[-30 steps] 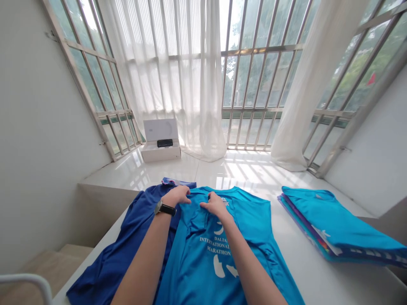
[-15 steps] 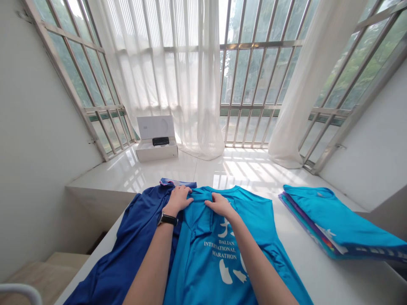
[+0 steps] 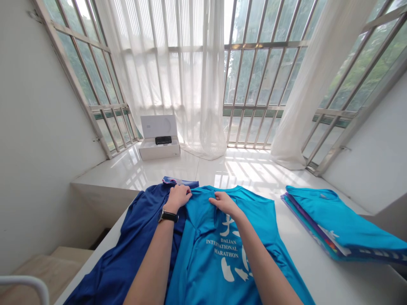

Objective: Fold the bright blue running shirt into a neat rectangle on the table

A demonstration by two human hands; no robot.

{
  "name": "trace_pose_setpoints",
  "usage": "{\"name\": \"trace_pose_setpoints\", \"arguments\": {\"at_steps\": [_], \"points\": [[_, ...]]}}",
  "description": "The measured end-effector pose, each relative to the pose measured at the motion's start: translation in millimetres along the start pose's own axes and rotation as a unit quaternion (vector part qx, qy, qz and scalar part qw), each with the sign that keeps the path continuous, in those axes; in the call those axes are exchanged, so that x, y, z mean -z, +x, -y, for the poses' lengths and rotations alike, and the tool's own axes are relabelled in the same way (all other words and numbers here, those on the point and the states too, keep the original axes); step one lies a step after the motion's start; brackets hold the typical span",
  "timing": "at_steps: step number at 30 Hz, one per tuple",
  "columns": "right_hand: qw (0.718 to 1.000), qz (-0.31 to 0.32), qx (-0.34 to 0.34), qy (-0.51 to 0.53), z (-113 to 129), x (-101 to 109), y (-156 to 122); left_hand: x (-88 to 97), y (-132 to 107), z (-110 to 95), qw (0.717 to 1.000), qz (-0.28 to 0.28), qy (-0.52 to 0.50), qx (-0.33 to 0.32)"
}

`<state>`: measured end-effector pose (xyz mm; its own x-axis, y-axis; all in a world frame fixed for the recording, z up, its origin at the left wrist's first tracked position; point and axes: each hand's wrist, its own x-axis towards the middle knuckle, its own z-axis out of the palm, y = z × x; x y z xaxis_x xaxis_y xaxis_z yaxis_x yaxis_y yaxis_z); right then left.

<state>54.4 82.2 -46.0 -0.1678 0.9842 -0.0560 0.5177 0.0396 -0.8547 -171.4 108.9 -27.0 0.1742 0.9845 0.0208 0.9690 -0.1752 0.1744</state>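
Observation:
A bright blue T-shirt with white lettering, "DALIAN INTERNATIONAL MARATHON", lies spread in front of me, its left side folded inward. My left hand, with a black-strapped watch at the wrist, has its fingers curled on the shirt's upper left edge. Near the collar, my right hand pinches the folded cloth between thumb and fingers. Under the left side of the T-shirt, a dark blue shirt with a collar lies partly covered.
A stack of folded shirts sits at the right on the white surface. At the back left stands an open white box with a black device in it. White curtains hang before barred windows.
The right hand has closed into a tighter pinch, and the folded cloth between the hands has shifted. The left hand has hardly moved. My view has turned slightly left.

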Motion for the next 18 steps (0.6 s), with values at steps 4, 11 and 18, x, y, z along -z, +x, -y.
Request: {"name": "trace_pose_setpoints", "arguments": {"at_steps": [4, 11, 18], "points": [[1.000, 0.011, 0.004, -0.015, -2, 1, -2, 4.6, -1, -1, 1.000, -0.012, -0.020, 0.002], [1.000, 0.001, 0.004, -0.030, 1, -4, -1, 5.0, -2, -1, 0.998, -0.034, -0.038, 0.041], [1.000, 0.008, -0.011, -0.012, 1, 0, -1, -6.3, 1, -2, 0.995, -0.077, -0.068, 0.011]]}}
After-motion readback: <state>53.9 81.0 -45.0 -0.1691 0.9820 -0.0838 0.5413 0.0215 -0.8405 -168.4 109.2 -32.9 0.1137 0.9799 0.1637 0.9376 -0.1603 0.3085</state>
